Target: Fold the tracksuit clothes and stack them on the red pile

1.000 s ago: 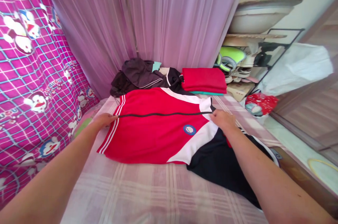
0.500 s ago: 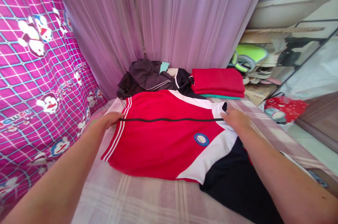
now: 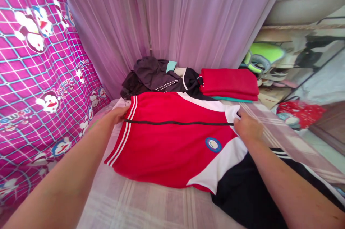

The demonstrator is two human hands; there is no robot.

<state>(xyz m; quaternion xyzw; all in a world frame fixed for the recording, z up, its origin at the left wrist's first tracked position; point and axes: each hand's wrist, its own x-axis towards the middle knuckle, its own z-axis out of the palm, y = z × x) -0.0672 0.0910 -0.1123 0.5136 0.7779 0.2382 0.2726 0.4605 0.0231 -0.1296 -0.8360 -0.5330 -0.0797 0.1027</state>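
A red, white and black zip-up jacket (image 3: 167,142) lies spread sideways on the bed, its front facing up and its dark zipper running left to right. A round blue badge (image 3: 213,145) sits on its chest. My left hand (image 3: 120,114) pinches the striped hem at the zipper's left end. At the other end, my right hand (image 3: 249,126) grips the white collar, fingers closed. One black sleeve (image 3: 239,189) stretches toward the lower right, partly behind my right forearm.
Beyond the jacket lies a heap of dark clothes (image 3: 151,74) by the purple curtain (image 3: 172,17). Folded red cloth (image 3: 229,83) is stacked beside it. Pink patterned fabric (image 3: 48,78) hangs at left. A shelf with shoes (image 3: 277,74) stands right, past the plaid bedsheet (image 3: 151,204).
The whole view has shifted slightly, so the jacket and clothes appear farther right. Both hands keep their hold on the hem and collar. More of the black sleeve's white stripes shows.
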